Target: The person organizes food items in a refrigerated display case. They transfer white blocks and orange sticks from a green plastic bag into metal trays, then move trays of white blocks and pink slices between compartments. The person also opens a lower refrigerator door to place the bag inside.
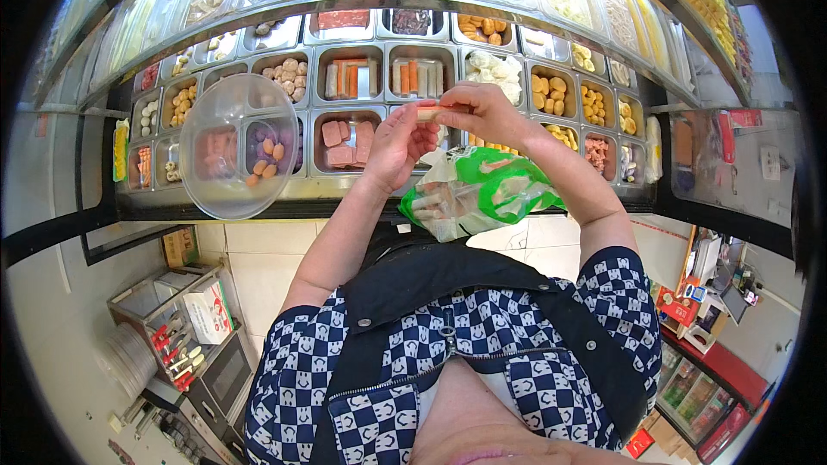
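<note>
Both hands meet above the trays at the centre. My left hand (399, 142) and my right hand (481, 111) hold a short pale-orange stick (428, 114), seemingly a crab stick, by its two ends. Below my right hand a green and clear plastic bag (484, 190) with sticks in it lies at the counter's front edge. Behind the hands, two metal trays hold orange and pale sticks (413, 77) and similar sticks (351, 79). Left of my left hand is a tray of pink luncheon-meat slices (340, 143). A clear plastic bowl (239, 87) holding several small brown sausages (265, 165) sits further left.
Metal trays of meatballs (291, 74), white wrapped-looking pieces (494, 71) and yellow balls (549, 92) surround the hands. A metal shelf edge (413, 3) crosses above the trays, carrying clear containers. Glass side panels stand left and right. A wire rack (174, 323) stands at lower left.
</note>
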Demonstrator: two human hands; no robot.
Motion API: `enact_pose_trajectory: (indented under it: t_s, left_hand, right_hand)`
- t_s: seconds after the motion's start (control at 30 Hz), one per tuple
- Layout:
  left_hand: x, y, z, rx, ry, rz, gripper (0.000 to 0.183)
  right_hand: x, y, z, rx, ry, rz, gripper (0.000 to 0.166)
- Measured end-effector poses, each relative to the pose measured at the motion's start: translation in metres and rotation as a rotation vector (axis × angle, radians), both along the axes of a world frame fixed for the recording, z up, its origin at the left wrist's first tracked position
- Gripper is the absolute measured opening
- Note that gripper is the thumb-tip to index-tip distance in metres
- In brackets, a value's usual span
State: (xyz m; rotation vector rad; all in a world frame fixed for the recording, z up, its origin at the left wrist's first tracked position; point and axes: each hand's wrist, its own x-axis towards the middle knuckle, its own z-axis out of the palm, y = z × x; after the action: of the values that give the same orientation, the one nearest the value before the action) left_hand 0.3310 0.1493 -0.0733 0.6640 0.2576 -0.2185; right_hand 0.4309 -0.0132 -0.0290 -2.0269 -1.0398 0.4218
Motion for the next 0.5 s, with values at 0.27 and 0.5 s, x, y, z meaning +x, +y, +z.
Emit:
enact_pose_trajectory:
  t_s: [0.27,0.5]
  left_hand:
    - [-0.013,-0.014,0.006,0.164,-0.185,0.036,0.025]
    - [-0.020,-0.020,0.024,0.207,-0.328,0.062,0.024]
  right_hand:
    - [-0.023,-0.011,0.018,-0.018,-0.041,-0.085,0.023]
    - [-0.039,-0.019,0.038,-0.019,-0.391,0.002,0.030]
